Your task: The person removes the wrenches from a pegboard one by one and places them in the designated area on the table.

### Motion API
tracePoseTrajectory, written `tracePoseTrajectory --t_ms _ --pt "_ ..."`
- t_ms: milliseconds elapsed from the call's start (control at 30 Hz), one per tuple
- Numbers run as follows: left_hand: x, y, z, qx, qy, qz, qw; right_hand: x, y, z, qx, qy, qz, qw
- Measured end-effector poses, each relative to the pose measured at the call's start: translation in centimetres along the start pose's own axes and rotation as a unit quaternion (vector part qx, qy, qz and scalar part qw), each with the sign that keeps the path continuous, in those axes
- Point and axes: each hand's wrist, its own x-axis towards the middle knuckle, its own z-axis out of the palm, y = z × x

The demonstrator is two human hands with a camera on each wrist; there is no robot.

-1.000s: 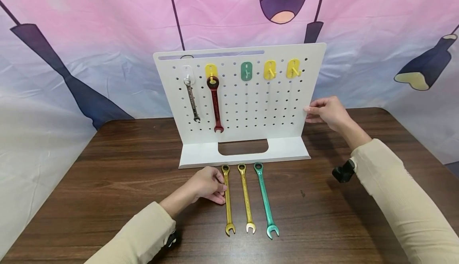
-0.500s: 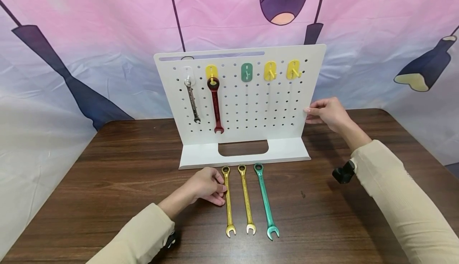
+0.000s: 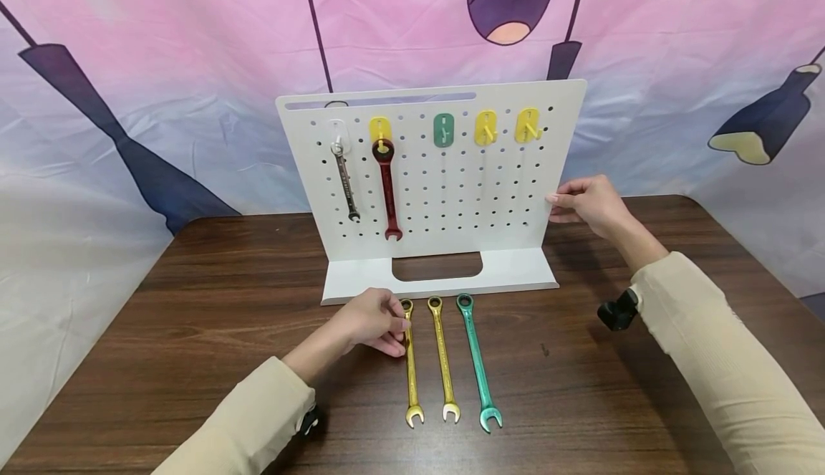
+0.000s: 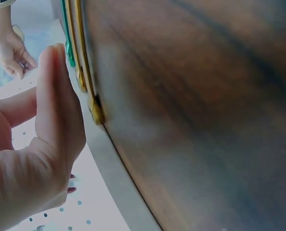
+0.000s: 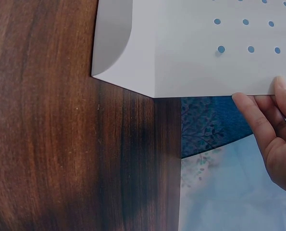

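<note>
Low over the table, my left hand [image 3: 370, 321] is beside the ring end of the left yellow combination wrench [image 3: 412, 382], overlapping it in the head view. In the left wrist view its fingers [image 4: 56, 96] are extended, with that wrench lying beyond them. To its right lie a second yellow wrench [image 3: 443, 360] and a green wrench [image 3: 477, 353], ring ends toward the board. My right hand [image 3: 593, 203] pinches the right edge of the white pegboard [image 3: 566, 99], thumb in front and fingers behind. A small silver wrench [image 3: 346, 185] and a red wrench [image 3: 389, 195] hang on it.
A green hook [image 3: 443, 130] and two yellow hooks [image 3: 485, 126] on the pegboard bear nothing. The board's base flange [image 3: 515, 267] stands on the dark wooden table [image 3: 225, 303], just behind the wrenches. A printed cloth [image 3: 193, 66] hangs behind.
My left hand has shifted slightly forward, toward the board, along the left yellow wrench. The right hand keeps its hold on the board's edge, and the wrenches lie as before.
</note>
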Motion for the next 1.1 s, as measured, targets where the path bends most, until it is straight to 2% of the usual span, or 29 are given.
tracePoseTrajectory --t_ms 200,700,1100 --pt "0.2 0.6 -0.5 0.007 0.002 0.017 0.9998 0.1 0.1 0.0 0.003 -0.001 0.001 1.0" --pt "1.4 1.6 -2.7 0.002 0.049 0.024 0.9985 0.2 0.2 0.0 -0.001 0.004 -0.002 1.0" --pt "1.9 2.0 -4.9 0.024 0.076 0.066 0.9946 0.2 0.1 0.0 -0.003 -0.002 -0.003 1.0"
